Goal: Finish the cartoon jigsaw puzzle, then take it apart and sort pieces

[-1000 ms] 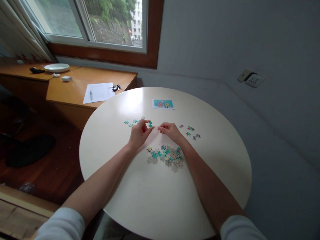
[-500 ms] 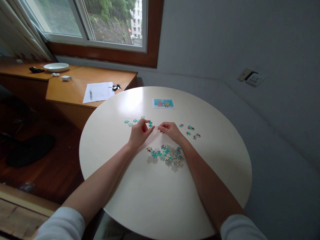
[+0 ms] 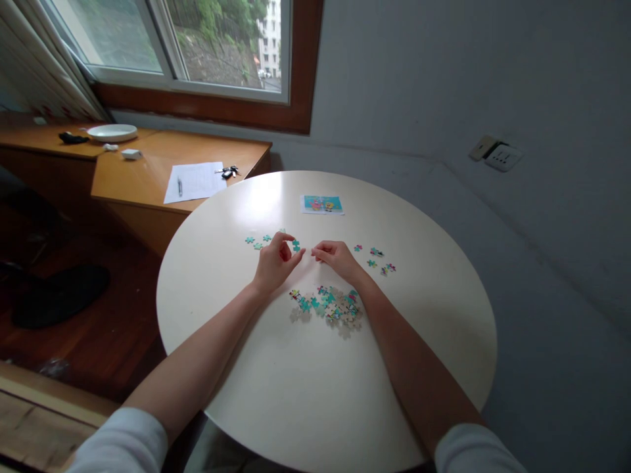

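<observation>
Fingers on my left hand (image 3: 272, 264) curve apart, with a teal puzzle piece (image 3: 296, 245) in the gap near the index fingertip, short of the picture card (image 3: 322, 205) on the bench (image 3: 296, 407); I cannot tell whether they truly pinch it. On my right hand (image 3: 339, 257), thumb and index press together, and I make out nothing between them. To handle this well, I'd grip the piece by its edges, line up tabs before pressing straight down, and lift my forearms clear of the loose heap (image 3: 335, 305).
</observation>
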{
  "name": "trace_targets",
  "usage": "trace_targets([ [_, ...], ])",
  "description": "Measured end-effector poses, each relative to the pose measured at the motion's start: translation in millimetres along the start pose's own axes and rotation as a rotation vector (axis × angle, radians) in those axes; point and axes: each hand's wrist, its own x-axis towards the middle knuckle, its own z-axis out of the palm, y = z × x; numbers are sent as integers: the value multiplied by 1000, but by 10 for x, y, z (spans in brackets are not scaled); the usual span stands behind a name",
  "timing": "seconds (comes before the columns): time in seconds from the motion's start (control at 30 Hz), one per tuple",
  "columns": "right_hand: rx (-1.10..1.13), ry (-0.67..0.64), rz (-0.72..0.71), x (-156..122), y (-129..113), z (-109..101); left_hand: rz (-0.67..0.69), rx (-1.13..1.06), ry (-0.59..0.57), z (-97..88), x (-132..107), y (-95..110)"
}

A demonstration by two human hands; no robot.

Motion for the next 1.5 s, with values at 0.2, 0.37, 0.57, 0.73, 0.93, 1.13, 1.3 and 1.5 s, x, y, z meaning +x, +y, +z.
trace_targets([
  [0.2,-6,-3,-7,8,11,-3,-7,-6,-2,-5,-2,22],
  [0.37,3,-3,-2,5,12,-2,-18,-6,-4,-3,-3,20],
  [0.57,-14,-4,-10,8,11,-1,-7,-4,11,0,0,0],
  [0.73,-11,0,-7,13,20,-3,-9,-5,18,6,3,-12],
  [0.93,-14,-4,-7,14,24,-5,-1,-6,26,9,-1,-20],
  [1.13,6,-4,3,12,5,-2,-2,-14,22,9,2,-27],
  [1.3,21,-6,4,4,-5,-2,3,1,11,10,2,-43],
  [1.5,31,-9,2,10,10,-1,23,12,5,16,-1,-73],
])
